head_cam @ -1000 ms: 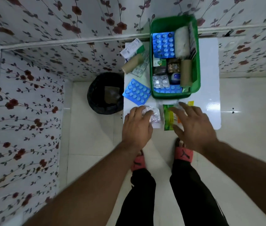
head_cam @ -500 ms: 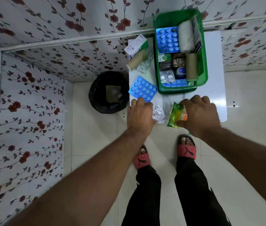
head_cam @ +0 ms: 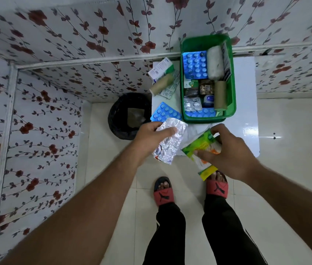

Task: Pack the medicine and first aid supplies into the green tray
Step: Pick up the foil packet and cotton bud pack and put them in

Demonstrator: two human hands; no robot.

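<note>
The green tray (head_cam: 233,88) stands on a small white table (head_cam: 246,104) and holds blue pill strips, a white gauze roll, a brown bandage roll and small packs. My left hand (head_cam: 149,136) grips a silver foil pill strip (head_cam: 172,144), lifted over the table's near edge. My right hand (head_cam: 229,152) holds a green and orange sachet (head_cam: 201,148) beside it, also raised. On the table left of the tray lie a blue pill strip (head_cam: 165,112), a brown bandage roll (head_cam: 162,84) and a white medicine box (head_cam: 160,68).
A black waste bin (head_cam: 128,115) sits on the floor left of the table. Flowered wall panels close in the left and back. My feet in red sandals (head_cam: 163,194) stand on pale floor tiles below the table's near edge.
Both hands closed on their items and lifted them off the table: the left raised the silver strip, the right raised the green sachet. The camera shifted slightly.
</note>
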